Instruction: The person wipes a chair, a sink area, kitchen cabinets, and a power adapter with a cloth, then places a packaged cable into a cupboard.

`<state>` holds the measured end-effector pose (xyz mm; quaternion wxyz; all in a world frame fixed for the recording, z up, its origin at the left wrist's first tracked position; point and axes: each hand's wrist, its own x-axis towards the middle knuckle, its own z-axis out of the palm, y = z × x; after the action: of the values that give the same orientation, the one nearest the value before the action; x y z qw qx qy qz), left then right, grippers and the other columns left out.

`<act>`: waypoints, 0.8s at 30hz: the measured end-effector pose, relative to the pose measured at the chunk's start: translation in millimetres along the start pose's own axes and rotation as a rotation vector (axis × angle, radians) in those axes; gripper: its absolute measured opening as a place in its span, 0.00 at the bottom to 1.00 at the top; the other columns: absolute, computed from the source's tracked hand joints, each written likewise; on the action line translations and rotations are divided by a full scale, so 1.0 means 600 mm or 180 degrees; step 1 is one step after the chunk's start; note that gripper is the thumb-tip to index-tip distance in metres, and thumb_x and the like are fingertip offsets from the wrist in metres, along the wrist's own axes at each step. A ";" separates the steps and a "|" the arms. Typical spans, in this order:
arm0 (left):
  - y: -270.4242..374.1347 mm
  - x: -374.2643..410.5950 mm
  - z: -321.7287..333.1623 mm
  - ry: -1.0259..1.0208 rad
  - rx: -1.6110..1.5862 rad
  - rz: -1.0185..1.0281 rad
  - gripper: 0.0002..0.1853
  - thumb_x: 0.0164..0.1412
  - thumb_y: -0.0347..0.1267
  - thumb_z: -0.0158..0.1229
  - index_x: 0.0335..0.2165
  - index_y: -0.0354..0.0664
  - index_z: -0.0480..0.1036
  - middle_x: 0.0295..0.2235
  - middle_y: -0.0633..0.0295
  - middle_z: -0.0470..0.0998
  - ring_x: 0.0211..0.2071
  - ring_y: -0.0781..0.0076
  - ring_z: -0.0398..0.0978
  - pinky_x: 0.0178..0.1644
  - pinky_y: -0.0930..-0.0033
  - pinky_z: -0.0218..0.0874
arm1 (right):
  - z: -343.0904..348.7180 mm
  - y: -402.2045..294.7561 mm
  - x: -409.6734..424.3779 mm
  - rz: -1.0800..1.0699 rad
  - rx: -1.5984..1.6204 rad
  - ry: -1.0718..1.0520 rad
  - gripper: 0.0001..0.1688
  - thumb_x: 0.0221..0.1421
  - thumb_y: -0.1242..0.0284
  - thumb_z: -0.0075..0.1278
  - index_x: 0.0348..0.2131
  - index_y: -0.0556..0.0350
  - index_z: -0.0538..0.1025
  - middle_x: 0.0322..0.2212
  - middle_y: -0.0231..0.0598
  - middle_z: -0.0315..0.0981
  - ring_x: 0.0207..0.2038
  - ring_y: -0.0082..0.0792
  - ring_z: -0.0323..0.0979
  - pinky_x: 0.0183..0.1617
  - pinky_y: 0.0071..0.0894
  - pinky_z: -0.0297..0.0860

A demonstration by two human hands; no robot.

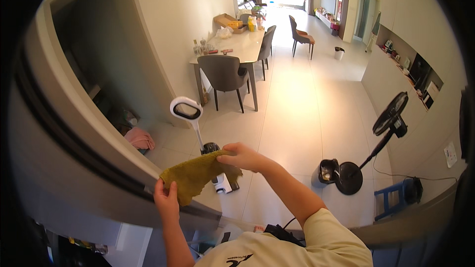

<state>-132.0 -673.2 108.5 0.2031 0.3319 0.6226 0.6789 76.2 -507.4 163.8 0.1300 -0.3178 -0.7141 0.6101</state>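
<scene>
A yellow-green cloth [196, 174] with a ragged lower edge hangs stretched between my two hands. My left hand [166, 196] pinches its left end between thumb and fingers, close to the door frame. At the upper right corner, my right hand [243, 157] grips the cloth, and a short end droops below the fingers. Behind the cloth stands an upright floor cleaner with a white loop handle [186, 108]; its white floor head [223, 185] shows beneath, while the cloth hides part of its body.
A dark chair [223, 72] stands at a dining table [241, 46] holding bottles and a cardboard box. To the right are a black pedestal fan [389, 118], a trash bin [324, 172] and a blue stool [393, 196]. A pink cloth [139, 138] lies inside the left doorway.
</scene>
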 end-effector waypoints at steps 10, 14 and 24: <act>0.002 0.173 0.303 -0.3700 0.1900 0.2053 0.35 0.48 0.41 0.59 0.49 0.30 0.58 0.55 0.37 0.50 0.59 0.39 0.40 0.59 0.50 0.36 | -0.126 0.082 0.162 -0.0003 0.3418 0.0660 0.20 0.54 0.72 0.46 0.47 0.53 0.63 0.41 0.39 0.67 0.42 0.34 0.67 0.43 0.33 0.69; -0.023 0.310 0.326 -0.3956 0.0423 0.1992 0.13 0.50 0.27 0.56 0.38 0.40 0.72 0.50 0.49 0.63 0.54 0.56 0.58 0.58 0.57 0.43 | -0.245 0.151 0.135 0.0248 0.4022 0.1892 0.19 0.54 0.72 0.44 0.47 0.57 0.63 0.42 0.43 0.66 0.44 0.41 0.67 0.48 0.44 0.65; -0.118 0.525 0.313 0.0267 0.0971 0.1920 0.23 0.53 0.28 0.53 0.48 0.38 0.62 0.51 0.54 0.60 0.52 0.58 0.57 0.54 0.61 0.50 | -0.388 0.331 -0.154 -0.0346 0.4504 0.5044 0.21 0.54 0.67 0.31 0.44 0.58 0.66 0.41 0.44 0.67 0.44 0.41 0.67 0.46 0.44 0.66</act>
<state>-229.1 -312.7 102.2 -0.0846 0.4995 0.5986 0.6205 339.2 -369.6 44.8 0.7401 -0.4441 0.0782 0.4988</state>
